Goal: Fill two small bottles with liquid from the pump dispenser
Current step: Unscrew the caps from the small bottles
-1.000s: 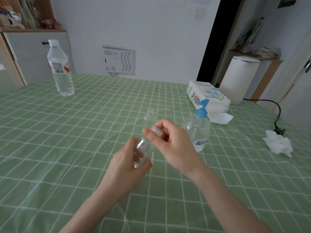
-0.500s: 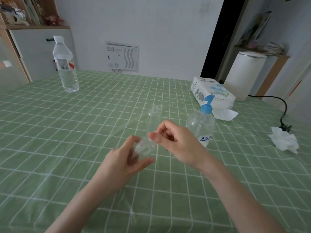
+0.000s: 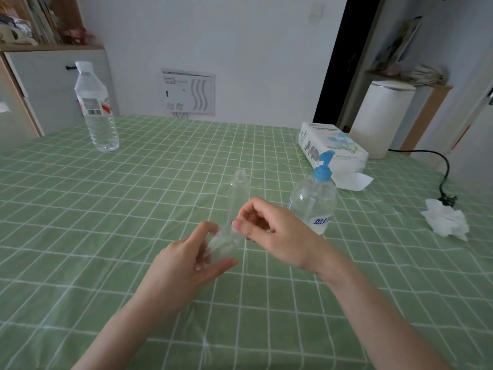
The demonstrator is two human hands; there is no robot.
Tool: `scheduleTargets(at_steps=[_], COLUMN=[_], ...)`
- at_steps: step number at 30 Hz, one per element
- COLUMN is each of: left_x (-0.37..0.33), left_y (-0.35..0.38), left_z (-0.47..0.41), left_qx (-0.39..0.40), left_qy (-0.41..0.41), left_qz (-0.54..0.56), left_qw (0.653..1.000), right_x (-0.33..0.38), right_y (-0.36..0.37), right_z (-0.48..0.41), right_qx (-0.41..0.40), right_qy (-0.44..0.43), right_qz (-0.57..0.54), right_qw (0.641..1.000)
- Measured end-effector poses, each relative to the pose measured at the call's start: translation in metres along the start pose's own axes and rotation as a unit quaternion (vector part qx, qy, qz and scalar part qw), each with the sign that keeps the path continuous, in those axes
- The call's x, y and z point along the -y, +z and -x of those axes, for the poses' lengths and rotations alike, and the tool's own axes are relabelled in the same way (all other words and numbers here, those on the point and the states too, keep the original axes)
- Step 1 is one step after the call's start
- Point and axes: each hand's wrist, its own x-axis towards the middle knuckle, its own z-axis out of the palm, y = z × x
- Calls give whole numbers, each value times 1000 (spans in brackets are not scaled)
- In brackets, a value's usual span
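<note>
Left of the pump dispenser [image 3: 313,206], our left hand [image 3: 186,263] curls thumb and fingers round a small clear bottle [image 3: 225,240], held tilted above the tablecloth [image 3: 106,236]. Our right hand [image 3: 272,231], just in front of the dispenser, pinches thumb and forefinger narrowly at that bottle's upper end; whether a cap sits there we cannot tell. A second small bottle [image 3: 239,193] stands upright and uncapped just left of the dispenser. Behind the dispenser lies a tissue box [image 3: 333,148]; far to its left stands a water bottle [image 3: 96,110]; to its right, a crumpled tissue [image 3: 445,220].
</note>
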Motion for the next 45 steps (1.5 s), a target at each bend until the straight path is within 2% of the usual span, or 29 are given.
scheduleTargets(at_steps=[10,14,17,20,23,26,29,35,39,45], left_x=[6,6,7,8,7,6,7,10,12,11], left_y=[0,-2,-6,-12,-16,-18,-20,-22,-21,-20], left_z=[0,0,0,2,4,5,7,8,8,6], left_qx=[-3,5,-3,-24,-64,-84,-82,-96,-99,-90], left_qy=[-11,-7,-14,-53,-118,-181,-209,-226,-233,-229], left_qz=[-26,-8,48,152,284,354,380,374,370,379], left_qw=[1000,1000,999,987,949,914,898,894,894,892], right_x=[-1,0,1,-4,-11,-16,-21,-36,-44,-44], right_y=[2,2,-2,-5,6,21,34,56,63,58], right_z=[-2,-1,-1,-4,-16,-29,-40,-54,-53,-51], right_qx=[13,5,-7,-46,-56,-34,-43,-87,-69,-58], right_qy=[3,-10,-45,-39,-5,14,19,24,23,40], right_qz=[7,62,30,-73,-109,-111,-91,-9,55,58], right_qw=[1000,998,999,996,992,993,995,996,996,996])
